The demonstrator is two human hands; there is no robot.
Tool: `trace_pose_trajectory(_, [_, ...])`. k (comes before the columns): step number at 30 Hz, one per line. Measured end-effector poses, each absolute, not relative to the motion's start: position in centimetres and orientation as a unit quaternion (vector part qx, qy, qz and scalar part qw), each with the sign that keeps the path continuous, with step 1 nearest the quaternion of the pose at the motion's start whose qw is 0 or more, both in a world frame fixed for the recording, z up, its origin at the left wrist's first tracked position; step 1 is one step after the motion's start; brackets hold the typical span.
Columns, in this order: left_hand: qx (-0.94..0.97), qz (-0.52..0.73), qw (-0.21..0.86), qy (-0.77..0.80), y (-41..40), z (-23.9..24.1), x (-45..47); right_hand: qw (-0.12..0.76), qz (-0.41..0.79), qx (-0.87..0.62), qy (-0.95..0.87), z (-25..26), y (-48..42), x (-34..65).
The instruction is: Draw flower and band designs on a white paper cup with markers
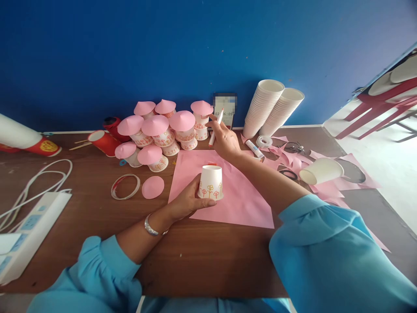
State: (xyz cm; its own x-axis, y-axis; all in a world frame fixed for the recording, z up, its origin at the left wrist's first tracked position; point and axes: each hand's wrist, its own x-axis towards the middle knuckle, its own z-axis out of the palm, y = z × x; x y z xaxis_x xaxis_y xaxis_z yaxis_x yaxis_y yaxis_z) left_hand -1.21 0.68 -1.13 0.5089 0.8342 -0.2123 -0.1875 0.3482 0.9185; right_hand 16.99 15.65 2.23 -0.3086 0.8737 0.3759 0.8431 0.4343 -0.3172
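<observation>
An upside-down white paper cup point(211, 182) with small flower drawings stands on a pink paper sheet point(241, 195). My left hand point(186, 201) is wrapped round its left side and holds it. My right hand point(224, 138) is raised farther back, above the sheet's far edge, fingers closed on a white marker point(216, 126) that points up and down. Just behind it stands a cluster of decorated cups with pink cone roofs point(163, 130).
A pink paper disc point(153, 187) and a tape ring point(125, 186) lie left of the sheet. Two leaning stacks of white cups point(272, 106), a glue stick point(254, 148), tape roll point(263, 141), pink scraps, scissors and a tipped cup point(321, 171) fill the right. A power strip point(29, 228) lies at left.
</observation>
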Motion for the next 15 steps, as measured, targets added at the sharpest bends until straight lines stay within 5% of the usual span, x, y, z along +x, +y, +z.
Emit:
trace_pose_trajectory(11, [0.434, 0.341, 0.751, 0.362, 0.7, -0.7, -1.0, 0.316, -0.024, -0.534, -0.784, 3.8, 16.7, 18.3])
trace_pose_trajectory(15, [0.431, 0.339, 0.754, 0.363, 0.6, -0.6, -0.9, 0.263, -0.073, -0.403, -0.873, 7.5, 19.1, 19.1])
